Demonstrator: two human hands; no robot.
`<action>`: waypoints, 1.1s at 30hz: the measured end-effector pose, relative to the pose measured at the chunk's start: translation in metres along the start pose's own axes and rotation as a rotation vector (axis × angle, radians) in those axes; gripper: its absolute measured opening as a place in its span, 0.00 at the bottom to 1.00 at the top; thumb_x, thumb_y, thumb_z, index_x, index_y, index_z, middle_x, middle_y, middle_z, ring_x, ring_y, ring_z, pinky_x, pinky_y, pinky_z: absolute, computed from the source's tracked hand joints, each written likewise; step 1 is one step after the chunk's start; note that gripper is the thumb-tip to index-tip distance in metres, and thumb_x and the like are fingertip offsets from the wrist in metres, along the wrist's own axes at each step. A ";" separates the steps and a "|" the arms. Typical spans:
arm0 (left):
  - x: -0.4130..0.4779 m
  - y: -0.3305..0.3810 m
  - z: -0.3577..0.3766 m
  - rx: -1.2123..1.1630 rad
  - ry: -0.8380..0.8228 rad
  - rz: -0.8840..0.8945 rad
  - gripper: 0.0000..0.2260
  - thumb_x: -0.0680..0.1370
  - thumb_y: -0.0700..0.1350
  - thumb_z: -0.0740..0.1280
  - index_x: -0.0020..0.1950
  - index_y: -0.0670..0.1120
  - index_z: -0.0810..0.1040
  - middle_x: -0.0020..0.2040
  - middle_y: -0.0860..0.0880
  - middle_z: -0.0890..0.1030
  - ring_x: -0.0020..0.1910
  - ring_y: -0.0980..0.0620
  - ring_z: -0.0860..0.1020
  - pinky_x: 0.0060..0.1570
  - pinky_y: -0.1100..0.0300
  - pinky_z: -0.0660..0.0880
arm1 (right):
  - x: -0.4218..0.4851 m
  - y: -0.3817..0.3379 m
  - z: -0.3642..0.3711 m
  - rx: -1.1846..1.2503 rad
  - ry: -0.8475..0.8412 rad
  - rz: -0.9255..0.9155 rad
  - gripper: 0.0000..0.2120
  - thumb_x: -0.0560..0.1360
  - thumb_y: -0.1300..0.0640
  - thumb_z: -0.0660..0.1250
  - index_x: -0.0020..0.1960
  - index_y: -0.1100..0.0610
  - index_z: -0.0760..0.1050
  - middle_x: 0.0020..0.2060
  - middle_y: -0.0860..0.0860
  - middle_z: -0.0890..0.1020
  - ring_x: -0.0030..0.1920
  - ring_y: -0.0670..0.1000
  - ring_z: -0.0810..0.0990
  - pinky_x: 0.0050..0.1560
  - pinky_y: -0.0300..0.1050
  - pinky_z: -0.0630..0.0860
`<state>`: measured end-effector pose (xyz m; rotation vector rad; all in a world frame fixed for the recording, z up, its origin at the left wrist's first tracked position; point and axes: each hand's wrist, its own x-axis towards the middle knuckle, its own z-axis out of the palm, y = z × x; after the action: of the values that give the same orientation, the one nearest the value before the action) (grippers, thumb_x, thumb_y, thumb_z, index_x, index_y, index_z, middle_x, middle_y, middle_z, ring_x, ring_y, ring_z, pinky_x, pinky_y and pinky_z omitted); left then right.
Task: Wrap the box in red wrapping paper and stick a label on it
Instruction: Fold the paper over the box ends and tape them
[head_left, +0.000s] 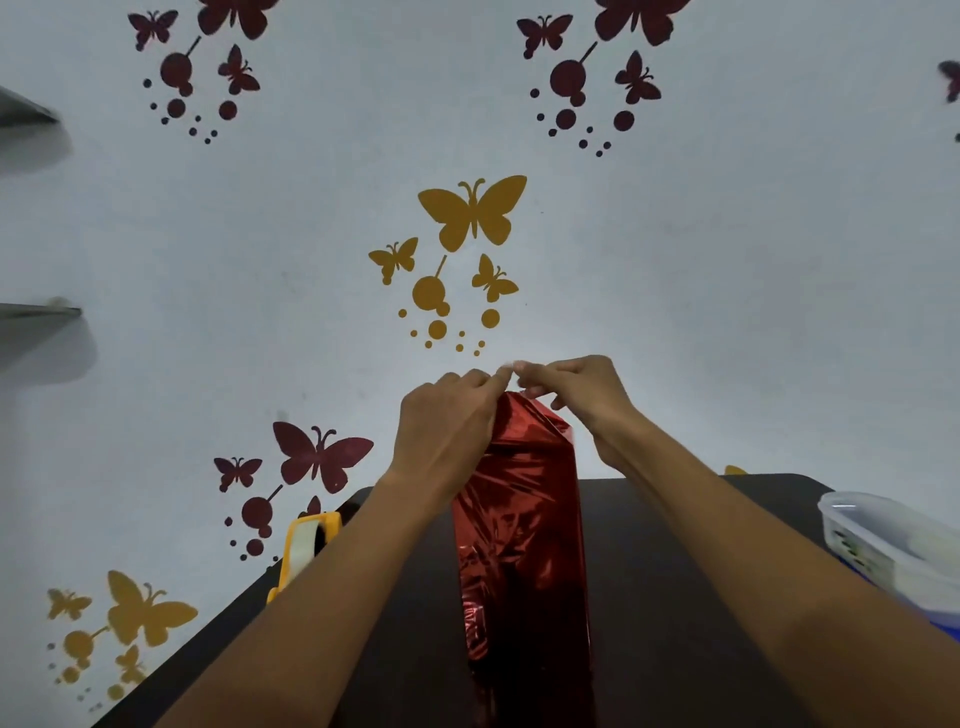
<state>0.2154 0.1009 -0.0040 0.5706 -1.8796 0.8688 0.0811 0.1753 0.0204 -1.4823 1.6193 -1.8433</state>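
Observation:
A tall box wrapped in shiny red foil paper stands upright on the dark table. Its top end is folded into a slanted flap. My left hand and my right hand meet just above that top end. Both pinch a small, pale, see-through piece between fingertips; it looks like tape, but it is too blurred to be sure. My left palm lies against the upper left side of the wrapped box. No label is visible.
A yellow tape dispenser sits at the table's left edge. A clear plastic container stands at the right edge over something blue. Behind the table is a white wall with butterfly stickers.

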 end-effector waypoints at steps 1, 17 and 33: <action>0.001 0.000 -0.001 0.014 0.002 0.014 0.16 0.72 0.42 0.73 0.59 0.48 0.81 0.39 0.50 0.84 0.29 0.50 0.78 0.25 0.64 0.63 | -0.002 -0.002 -0.001 0.021 -0.011 0.006 0.10 0.71 0.50 0.72 0.42 0.57 0.82 0.35 0.48 0.82 0.38 0.45 0.78 0.41 0.35 0.74; 0.018 -0.015 -0.053 -1.452 -0.052 -1.142 0.18 0.73 0.54 0.70 0.61 0.49 0.78 0.56 0.51 0.81 0.55 0.54 0.78 0.44 0.60 0.71 | -0.004 -0.006 -0.011 0.146 0.070 -0.126 0.04 0.71 0.57 0.72 0.38 0.56 0.81 0.33 0.48 0.82 0.31 0.38 0.77 0.36 0.30 0.71; 0.023 -0.005 -0.062 -1.648 0.239 -1.199 0.03 0.73 0.42 0.72 0.45 0.45 0.82 0.42 0.49 0.84 0.43 0.54 0.83 0.47 0.59 0.77 | -0.015 -0.022 -0.003 0.189 0.012 -0.213 0.14 0.76 0.46 0.62 0.53 0.53 0.78 0.44 0.46 0.82 0.41 0.41 0.78 0.38 0.29 0.69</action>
<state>0.2442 0.1443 0.0363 0.3227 -1.0821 -1.2639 0.0942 0.1959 0.0325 -1.6125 1.2918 -2.0558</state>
